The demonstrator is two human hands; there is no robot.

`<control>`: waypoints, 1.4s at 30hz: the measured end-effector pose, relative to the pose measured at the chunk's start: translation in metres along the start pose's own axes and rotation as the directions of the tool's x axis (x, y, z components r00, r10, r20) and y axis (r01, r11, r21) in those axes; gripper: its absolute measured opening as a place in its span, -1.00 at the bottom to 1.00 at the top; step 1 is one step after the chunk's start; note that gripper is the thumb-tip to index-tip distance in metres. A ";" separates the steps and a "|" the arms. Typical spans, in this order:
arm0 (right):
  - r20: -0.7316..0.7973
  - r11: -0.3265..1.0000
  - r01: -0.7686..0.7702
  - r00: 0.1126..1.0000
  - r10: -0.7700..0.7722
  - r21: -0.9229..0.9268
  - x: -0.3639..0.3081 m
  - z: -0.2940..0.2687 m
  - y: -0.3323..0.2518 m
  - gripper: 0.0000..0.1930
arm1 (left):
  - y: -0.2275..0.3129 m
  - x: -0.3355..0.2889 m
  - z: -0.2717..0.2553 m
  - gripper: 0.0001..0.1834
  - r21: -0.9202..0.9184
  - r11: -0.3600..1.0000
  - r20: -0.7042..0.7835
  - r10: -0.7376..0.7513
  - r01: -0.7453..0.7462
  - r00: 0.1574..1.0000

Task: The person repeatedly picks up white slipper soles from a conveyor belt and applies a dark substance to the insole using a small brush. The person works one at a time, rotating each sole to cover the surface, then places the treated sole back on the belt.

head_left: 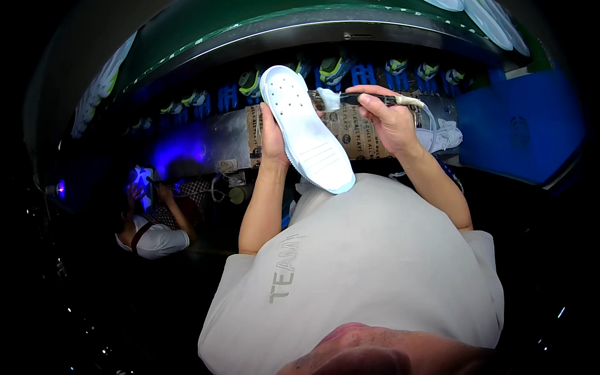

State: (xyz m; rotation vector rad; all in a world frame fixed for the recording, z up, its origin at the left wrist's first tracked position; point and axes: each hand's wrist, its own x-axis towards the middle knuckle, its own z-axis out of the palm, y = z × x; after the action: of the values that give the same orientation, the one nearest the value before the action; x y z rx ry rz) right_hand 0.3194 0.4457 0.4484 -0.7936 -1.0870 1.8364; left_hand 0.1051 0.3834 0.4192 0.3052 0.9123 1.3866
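Observation:
A pale blue-white shoe sole (312,137) stands tilted in front of my chest, its inner face with small holes and grooved lines turned toward me. My left hand (273,136) grips it along the left edge, with the fingers mostly hidden behind it. In my right hand (394,122) is a brush (329,99) with white bristles and a dark handle, pinched between thumb and fingers. Its bristle end is close to the sole's right edge; whether they touch I cannot tell. From the handle's back end a thin clear tube (430,119) curves down.
Brown cardboard (359,139) covers the bench beyond my hands. Several shoe uppers (334,69) on blue stands line the back, below a green belt (244,17) carrying soles (487,25). At right are a crumpled white cloth (447,136) and a blue panel (519,125). A co-worker (159,239) sits at left.

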 end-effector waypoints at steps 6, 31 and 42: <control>-0.169 0.998 -0.042 0.984 0.049 0.046 0.030 0.029 0.014 -0.71 | -0.022 0.028 0.013 -0.26 0.170 0.975 0.080 0.130 -0.142 0.988; 0.049 0.945 -0.241 0.971 0.236 0.222 -0.007 -0.017 0.020 -0.65 | 0.011 0.057 0.031 -0.15 -0.038 0.988 0.219 0.156 -0.151 0.963; 0.514 0.882 0.166 0.852 0.096 -0.440 -0.020 -0.005 -0.007 -0.69 | 0.047 0.056 0.014 -0.09 -0.006 0.999 0.453 0.046 -0.048 0.890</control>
State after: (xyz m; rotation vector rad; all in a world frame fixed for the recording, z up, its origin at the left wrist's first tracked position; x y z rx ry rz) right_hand 0.3346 0.4321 0.4551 -0.5265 -1.9472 1.8219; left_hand 0.0772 0.4494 0.4392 0.6303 0.5211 1.2806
